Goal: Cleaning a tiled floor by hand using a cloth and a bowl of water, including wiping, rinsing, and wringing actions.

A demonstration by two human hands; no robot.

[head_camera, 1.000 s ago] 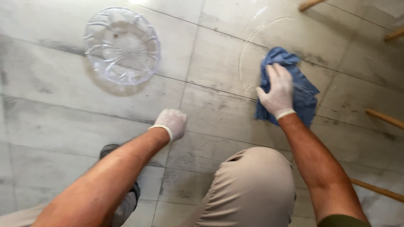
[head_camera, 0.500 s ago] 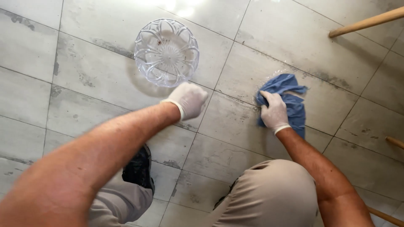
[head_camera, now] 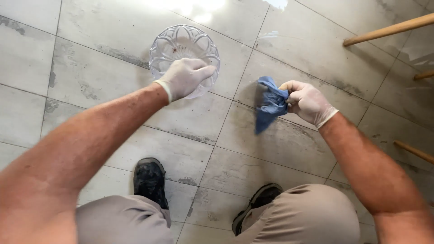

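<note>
A clear cut-glass bowl (head_camera: 180, 44) sits on the grey tiled floor (head_camera: 289, 144), upper middle of the view. My left hand (head_camera: 184, 77), in a white glove, reaches over the bowl's near rim with fingers loosely curled; whether it touches the rim is unclear. My right hand (head_camera: 307, 102), also gloved, grips a bunched blue cloth (head_camera: 269, 105) and holds it lifted off the floor, to the right of the bowl.
Wooden furniture legs (head_camera: 389, 30) slant in at the upper right, and another wooden leg (head_camera: 413, 151) lies at the right edge. My knees in beige trousers (head_camera: 298, 217) and two dark shoes (head_camera: 149, 180) fill the bottom of the view.
My left hand moved from the floor tiles up to the bowl's near rim. My right hand bunched the cloth, which lay flat on the floor, and lifted it.
</note>
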